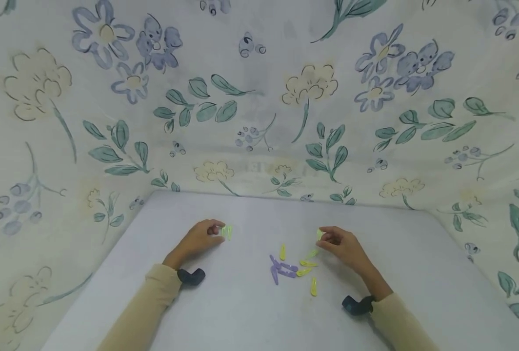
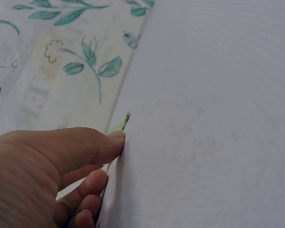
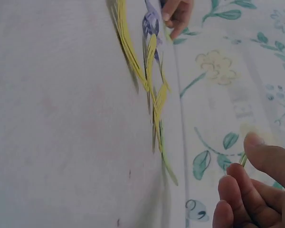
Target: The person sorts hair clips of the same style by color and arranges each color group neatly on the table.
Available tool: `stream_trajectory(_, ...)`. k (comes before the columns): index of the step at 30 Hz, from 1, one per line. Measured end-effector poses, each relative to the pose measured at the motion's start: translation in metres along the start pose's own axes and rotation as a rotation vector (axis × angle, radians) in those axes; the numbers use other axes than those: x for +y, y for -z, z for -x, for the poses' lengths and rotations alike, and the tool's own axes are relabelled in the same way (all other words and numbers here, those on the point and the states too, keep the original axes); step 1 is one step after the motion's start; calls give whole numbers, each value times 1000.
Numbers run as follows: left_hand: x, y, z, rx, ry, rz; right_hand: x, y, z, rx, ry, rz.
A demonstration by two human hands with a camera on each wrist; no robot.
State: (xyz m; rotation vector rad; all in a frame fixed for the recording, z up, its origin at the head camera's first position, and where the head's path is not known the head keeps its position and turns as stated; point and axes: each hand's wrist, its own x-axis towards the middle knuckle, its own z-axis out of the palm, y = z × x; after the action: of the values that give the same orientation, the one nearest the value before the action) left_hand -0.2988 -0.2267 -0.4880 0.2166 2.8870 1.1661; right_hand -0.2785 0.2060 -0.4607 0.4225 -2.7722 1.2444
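On the left, my left hand pinches a light green snap hair clip between thumb and fingers, low over the white table. Another green clip shows right beside those fingertips. Across the table my right hand holds a green hair clip at its fingertips; only a thin edge of that clip shows in the right wrist view. A further green clip lies just below the right hand. Next to it are several yellow clips and a small overlapping heap of purple clips.
The white table reaches back to a hanging cloth printed with flowers and leaves, which also runs along both sides. Dark bands with camera mounts sit at both wrists.
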Motion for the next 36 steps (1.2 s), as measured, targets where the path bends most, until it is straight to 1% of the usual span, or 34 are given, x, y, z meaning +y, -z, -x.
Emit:
stream_trajectory(3,-1,-1,2,3,9,2,-11,-3,-3,-13,49,21)
stream_trajectory(8,-1,-1,3,-6,5,-6,-24,-8,-10,-9,94,54)
stream_trajectory(12,-4,-2,2,-9,1,-18,-32,-16,-20,-39,151,48)
stream_trajectory(16,-5,0,1,0,2,-16,-45,-26,-33,-78,201,36)
stream_trajectory(23,-1,2,3,-16,-14,-7,-76,-46,-53,-130,236,40)
stream_trajectory(27,0,2,4,-19,-7,-14,-87,-62,-63,-157,300,31)
stream_trajectory(29,-1,3,3,-20,-5,-14,-93,-70,-68,-167,318,28)
stream_trajectory(32,-3,2,0,-22,-13,-10,-102,-82,-75,-178,317,26)
stream_trajectory(36,-5,1,-3,-23,-19,-15,-111,-100,-85,-186,268,40)
